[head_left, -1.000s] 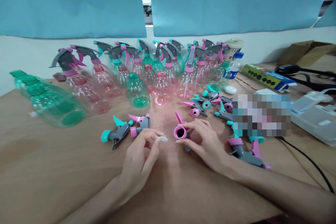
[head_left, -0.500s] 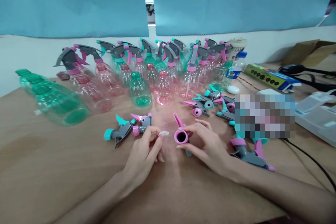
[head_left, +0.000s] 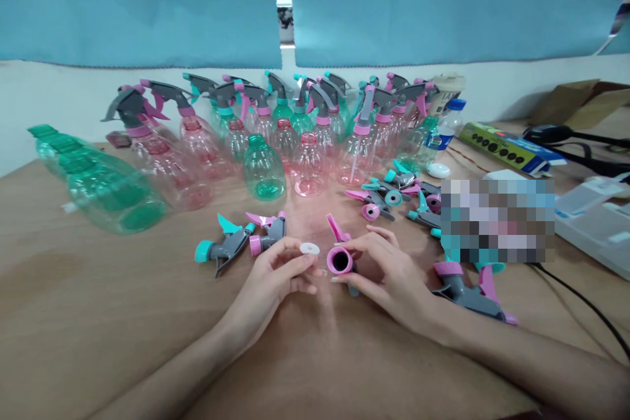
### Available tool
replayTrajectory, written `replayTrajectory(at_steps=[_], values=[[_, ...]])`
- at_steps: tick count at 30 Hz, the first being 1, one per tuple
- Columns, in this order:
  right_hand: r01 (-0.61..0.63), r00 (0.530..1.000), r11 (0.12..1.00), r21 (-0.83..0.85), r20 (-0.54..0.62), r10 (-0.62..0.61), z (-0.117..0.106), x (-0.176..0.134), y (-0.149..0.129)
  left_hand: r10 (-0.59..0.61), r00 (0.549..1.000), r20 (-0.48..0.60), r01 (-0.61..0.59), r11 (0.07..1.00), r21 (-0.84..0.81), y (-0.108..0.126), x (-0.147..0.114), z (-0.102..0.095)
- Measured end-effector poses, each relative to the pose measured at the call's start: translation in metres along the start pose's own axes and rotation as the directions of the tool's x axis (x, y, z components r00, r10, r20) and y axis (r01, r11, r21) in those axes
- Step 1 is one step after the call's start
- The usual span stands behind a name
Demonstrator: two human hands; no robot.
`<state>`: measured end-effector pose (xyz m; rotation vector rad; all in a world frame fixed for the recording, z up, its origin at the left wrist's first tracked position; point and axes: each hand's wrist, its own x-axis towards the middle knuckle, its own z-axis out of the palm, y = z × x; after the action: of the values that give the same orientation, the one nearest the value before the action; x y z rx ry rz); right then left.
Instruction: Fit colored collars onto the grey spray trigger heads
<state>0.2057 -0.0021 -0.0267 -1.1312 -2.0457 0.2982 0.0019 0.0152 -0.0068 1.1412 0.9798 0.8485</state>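
White round thin disc (head_left: 310, 249), one: pinched in the left hand's (head_left: 270, 281) grip. Pink-and-grey plastic spray head (head_left: 339, 260), one: clamped in the right hand's (head_left: 386, 269) grip.

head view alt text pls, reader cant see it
The left hand pinches a white washer beside a pink-collared trigger sprayer held in the right hand. Behind, pink and green bottles stand on a table.
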Motion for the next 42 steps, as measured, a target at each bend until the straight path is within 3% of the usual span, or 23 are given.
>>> replayTrajectory(at_steps=[2, 3, 5, 7, 10, 13, 21, 26, 31, 34, 37, 42], values=[[-0.001, 1.000, 1.000, 0.015, 0.003, 0.001, 0.000, 0.000, 0.000, 0.101, 0.995, 0.007, -0.100, 0.973, 0.207, 0.000, 0.001, -0.004], [-0.003, 1.000, 1.000, 0.024, 0.006, 0.003, 0.000, 0.000, -0.001, 0.195, 0.981, 0.023, -0.189, 0.909, 0.371, 0.001, 0.001, -0.007], [-0.003, 1.000, 0.999, 0.040, 0.012, 0.003, -0.001, 0.000, -0.001, 0.403, 0.907, 0.123, -0.369, 0.619, 0.693, 0.001, 0.002, -0.014], [0.000, 1.000, 0.999, 0.047, 0.013, -0.001, -0.002, 0.000, -0.002, 0.526, 0.811, 0.257, -0.450, 0.278, 0.849, 0.002, 0.004, -0.021], [-0.004, 1.000, 0.999, 0.050, 0.009, 0.003, -0.003, 0.001, -0.004, 0.524, 0.748, 0.408, -0.451, -0.050, 0.891, 0.002, 0.007, -0.026], [-0.017, 1.000, 0.998, 0.053, 0.003, 0.017, -0.003, 0.002, -0.005, 0.432, 0.758, 0.488, -0.455, -0.185, 0.871, 0.001, 0.008, -0.026], [-0.016, 1.000, 0.998, 0.054, 0.008, 0.015, -0.003, 0.003, -0.006, 0.478, 0.796, 0.371, -0.401, -0.044, 0.915, 0.002, 0.008, -0.015], [0.011, 1.000, 0.997, 0.075, 0.008, -0.011, -0.002, 0.002, -0.007, 0.415, 0.861, 0.295, -0.303, -0.048, 0.952, 0.003, 0.014, -0.008], [0.020, 1.000, 0.997, 0.078, 0.013, -0.021, -0.001, 0.000, -0.006, 0.358, 0.903, 0.237, -0.281, 0.077, 0.957, 0.007, 0.013, -0.009], [0.022, 1.000, 0.996, 0.082, 0.010, -0.023, -0.001, 0.000, -0.006, 0.351, 0.903, 0.249, -0.311, 0.132, 0.941, 0.005, 0.010, -0.011], [0.017, 1.000, 0.997, 0.080, 0.001, -0.017, -0.001, 0.000, -0.005, 0.433, 0.856, 0.284, -0.368, 0.123, 0.922, 0.002, 0.008, -0.014], [0.013, 1.000, 0.997, 0.070, -0.004, -0.013, -0.001, 0.001, 0.000, 0.710, 0.647, 0.278, -0.463, 0.077, 0.883, 0.002, 0.005, -0.014]])
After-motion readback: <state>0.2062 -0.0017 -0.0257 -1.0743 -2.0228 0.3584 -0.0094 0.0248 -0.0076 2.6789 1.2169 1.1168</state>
